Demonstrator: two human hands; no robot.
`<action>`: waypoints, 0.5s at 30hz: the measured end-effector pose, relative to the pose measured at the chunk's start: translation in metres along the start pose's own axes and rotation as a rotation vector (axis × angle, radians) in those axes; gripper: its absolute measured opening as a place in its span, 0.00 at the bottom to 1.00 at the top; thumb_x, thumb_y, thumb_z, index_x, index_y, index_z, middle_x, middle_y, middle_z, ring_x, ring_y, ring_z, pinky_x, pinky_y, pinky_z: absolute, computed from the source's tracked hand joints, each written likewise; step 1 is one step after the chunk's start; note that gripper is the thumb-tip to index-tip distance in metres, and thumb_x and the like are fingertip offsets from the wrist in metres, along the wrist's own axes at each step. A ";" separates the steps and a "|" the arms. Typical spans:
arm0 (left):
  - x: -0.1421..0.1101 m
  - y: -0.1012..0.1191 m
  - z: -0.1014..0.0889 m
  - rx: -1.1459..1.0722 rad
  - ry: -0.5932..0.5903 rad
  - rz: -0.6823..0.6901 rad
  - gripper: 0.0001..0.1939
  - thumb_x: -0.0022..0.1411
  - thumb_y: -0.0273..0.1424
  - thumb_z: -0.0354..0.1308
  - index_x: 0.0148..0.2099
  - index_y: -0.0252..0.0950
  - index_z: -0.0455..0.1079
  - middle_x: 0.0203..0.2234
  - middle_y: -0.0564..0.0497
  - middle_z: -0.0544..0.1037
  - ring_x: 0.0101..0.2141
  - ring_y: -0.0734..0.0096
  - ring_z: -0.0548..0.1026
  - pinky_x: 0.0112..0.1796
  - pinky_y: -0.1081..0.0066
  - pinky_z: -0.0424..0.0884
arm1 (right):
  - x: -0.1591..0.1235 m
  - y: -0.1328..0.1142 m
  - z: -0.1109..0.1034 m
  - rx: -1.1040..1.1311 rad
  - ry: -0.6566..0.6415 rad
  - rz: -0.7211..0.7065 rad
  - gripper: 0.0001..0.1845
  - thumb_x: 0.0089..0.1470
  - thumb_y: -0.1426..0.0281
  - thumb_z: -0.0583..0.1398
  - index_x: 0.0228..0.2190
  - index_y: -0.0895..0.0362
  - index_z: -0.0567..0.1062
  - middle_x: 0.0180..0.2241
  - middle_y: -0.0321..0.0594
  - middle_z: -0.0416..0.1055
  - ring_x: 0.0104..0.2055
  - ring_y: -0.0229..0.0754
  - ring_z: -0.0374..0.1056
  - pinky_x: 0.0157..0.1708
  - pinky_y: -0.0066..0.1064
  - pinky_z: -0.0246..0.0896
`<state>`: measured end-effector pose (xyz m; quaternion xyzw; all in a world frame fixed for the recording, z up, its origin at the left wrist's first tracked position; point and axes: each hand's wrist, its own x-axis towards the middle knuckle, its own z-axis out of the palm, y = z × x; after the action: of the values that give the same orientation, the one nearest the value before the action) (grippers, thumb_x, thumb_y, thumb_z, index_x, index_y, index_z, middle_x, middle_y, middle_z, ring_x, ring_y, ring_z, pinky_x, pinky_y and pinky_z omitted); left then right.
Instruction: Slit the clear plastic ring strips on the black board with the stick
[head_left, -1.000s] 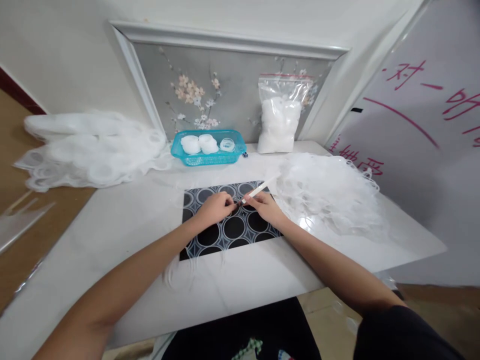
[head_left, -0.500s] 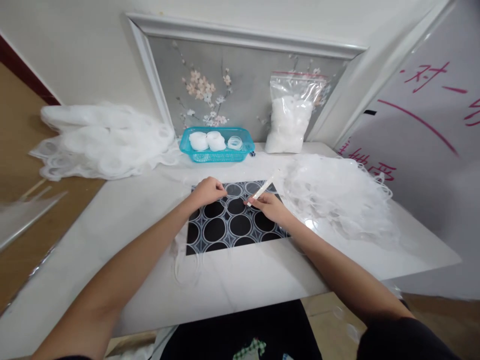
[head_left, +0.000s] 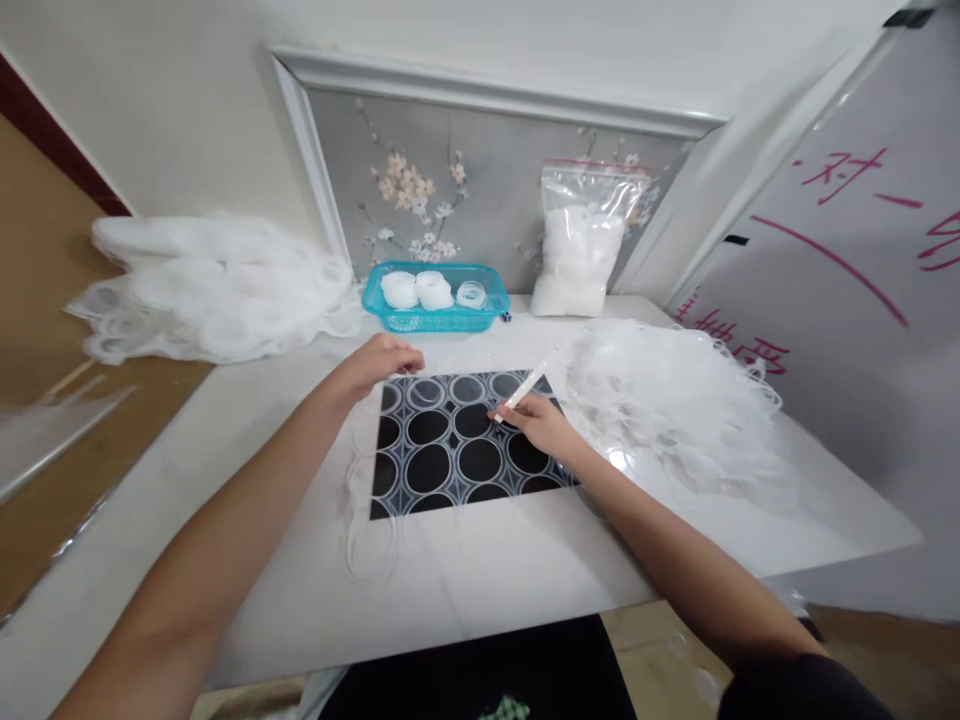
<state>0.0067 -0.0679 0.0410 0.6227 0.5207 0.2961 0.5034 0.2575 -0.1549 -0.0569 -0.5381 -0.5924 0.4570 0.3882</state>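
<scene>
On the table lies a black mat [head_left: 480, 460] covered by a clear sheet marked with pale ring outlines. At its far left corner is my left hand [head_left: 386, 362], closed in a pinch; a faint curved edge shows by the fingertips, but what they hold is too thin to make out. My right hand [head_left: 536, 418] grips a slim white stick-like tool [head_left: 521, 391], slanted, with its lower end near a ring in the sheet's upper middle. Loose clear ring scraps [head_left: 367, 545] hang off the mat's left side.
A blue plastic basket [head_left: 435, 320] with white ring stacks stands behind the mat. Right of it is a filled zip bag [head_left: 577, 260]. Piles of white perforated sheets lie at the left [head_left: 217, 290] and right [head_left: 675, 410]. A whiteboard [head_left: 840, 330] borders the table's right side.
My left hand has moved left, from the upper middle of the sheet to its far left corner, still pinched. My right hand stays nearly in place with the white tool. The view has tilted slightly.
</scene>
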 end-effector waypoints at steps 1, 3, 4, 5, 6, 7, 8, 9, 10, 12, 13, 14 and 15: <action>-0.005 0.009 -0.004 -0.178 -0.012 -0.002 0.05 0.42 0.27 0.61 0.17 0.33 0.71 0.19 0.49 0.75 0.27 0.70 0.73 0.34 0.70 0.68 | -0.002 -0.004 0.001 0.021 0.009 0.016 0.17 0.51 0.54 0.62 0.29 0.56 0.78 0.33 0.44 0.79 0.38 0.49 0.73 0.42 0.42 0.66; -0.020 0.030 -0.008 -0.517 -0.068 0.006 0.04 0.43 0.26 0.60 0.20 0.33 0.72 0.27 0.46 0.80 0.35 0.64 0.77 0.42 0.66 0.70 | -0.010 -0.018 0.004 0.120 0.021 0.053 0.18 0.48 0.52 0.64 0.29 0.55 0.78 0.34 0.45 0.79 0.42 0.51 0.73 0.38 0.42 0.69; -0.032 0.041 -0.009 -0.647 -0.097 0.027 0.03 0.44 0.26 0.61 0.21 0.33 0.72 0.31 0.45 0.81 0.38 0.62 0.77 0.45 0.65 0.70 | -0.015 -0.029 0.006 0.213 0.022 0.060 0.18 0.48 0.52 0.65 0.30 0.55 0.77 0.36 0.45 0.79 0.44 0.52 0.72 0.37 0.41 0.70; -0.045 0.052 -0.009 -0.740 -0.119 0.062 0.04 0.47 0.27 0.61 0.23 0.32 0.72 0.35 0.45 0.81 0.41 0.60 0.77 0.48 0.64 0.70 | -0.021 -0.042 0.008 0.336 0.012 0.052 0.18 0.48 0.53 0.65 0.31 0.54 0.77 0.40 0.45 0.78 0.48 0.52 0.71 0.36 0.39 0.71; -0.059 0.062 -0.007 -0.824 -0.118 0.109 0.04 0.50 0.27 0.61 0.25 0.33 0.73 0.37 0.45 0.81 0.43 0.59 0.77 0.49 0.63 0.69 | -0.028 -0.057 0.011 0.486 -0.007 0.017 0.16 0.48 0.54 0.66 0.32 0.53 0.77 0.44 0.45 0.77 0.52 0.52 0.69 0.38 0.39 0.71; -0.075 0.071 -0.004 -0.900 -0.133 0.138 0.05 0.54 0.28 0.60 0.27 0.33 0.72 0.40 0.47 0.81 0.46 0.58 0.76 0.51 0.61 0.68 | -0.035 -0.074 0.014 0.626 -0.041 -0.025 0.14 0.49 0.56 0.66 0.31 0.53 0.77 0.49 0.44 0.75 0.55 0.51 0.68 0.40 0.39 0.71; -0.091 0.079 0.000 -0.956 -0.151 0.167 0.07 0.58 0.28 0.58 0.27 0.34 0.71 0.43 0.48 0.80 0.49 0.57 0.75 0.53 0.58 0.67 | -0.042 -0.091 0.017 0.744 -0.081 -0.082 0.11 0.51 0.58 0.66 0.31 0.52 0.77 0.54 0.40 0.71 0.57 0.51 0.66 0.43 0.39 0.71; -0.106 0.085 0.005 -0.997 -0.154 0.184 0.09 0.61 0.28 0.56 0.28 0.34 0.71 0.44 0.49 0.80 0.51 0.57 0.74 0.55 0.56 0.66 | -0.049 -0.109 0.020 0.846 -0.129 -0.141 0.10 0.52 0.59 0.65 0.30 0.51 0.77 0.56 0.38 0.69 0.58 0.50 0.64 0.47 0.40 0.70; -0.120 0.090 0.010 -1.028 -0.149 0.186 0.10 0.64 0.29 0.54 0.29 0.35 0.70 0.46 0.49 0.79 0.53 0.56 0.73 0.56 0.53 0.65 | -0.056 -0.126 0.024 0.939 -0.169 -0.192 0.09 0.53 0.59 0.64 0.30 0.51 0.77 0.57 0.36 0.68 0.59 0.49 0.63 0.51 0.42 0.67; -0.143 0.098 0.019 -1.075 -0.131 0.180 0.13 0.67 0.30 0.52 0.29 0.35 0.70 0.49 0.50 0.77 0.56 0.55 0.70 0.58 0.50 0.63 | -0.069 -0.157 0.030 1.096 -0.207 -0.253 0.08 0.55 0.60 0.63 0.28 0.50 0.77 0.55 0.34 0.69 0.60 0.46 0.62 0.57 0.43 0.62; -0.152 0.101 0.023 -1.096 -0.123 0.167 0.14 0.68 0.30 0.50 0.29 0.35 0.70 0.49 0.49 0.77 0.57 0.55 0.69 0.59 0.50 0.62 | -0.074 -0.170 0.034 1.163 -0.207 -0.255 0.08 0.56 0.60 0.62 0.28 0.50 0.76 0.53 0.34 0.71 0.60 0.45 0.62 0.59 0.42 0.59; -0.160 0.102 0.026 -1.115 -0.115 0.153 0.15 0.68 0.30 0.49 0.30 0.35 0.70 0.50 0.49 0.77 0.58 0.55 0.68 0.59 0.51 0.62 | -0.078 -0.181 0.036 1.222 -0.201 -0.237 0.08 0.56 0.60 0.62 0.28 0.49 0.76 0.52 0.35 0.72 0.60 0.43 0.62 0.60 0.42 0.58; -0.165 0.103 0.028 -1.132 -0.107 0.140 0.16 0.69 0.31 0.49 0.30 0.35 0.70 0.50 0.49 0.77 0.58 0.56 0.68 0.60 0.52 0.62 | -0.081 -0.190 0.039 1.272 -0.195 -0.204 0.08 0.56 0.61 0.62 0.28 0.49 0.76 0.50 0.36 0.73 0.60 0.43 0.62 0.60 0.41 0.58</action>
<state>0.0215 -0.2282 0.1544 0.3032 0.2123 0.5295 0.7633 0.1767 -0.2406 0.1168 -0.1003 -0.2866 0.7260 0.6170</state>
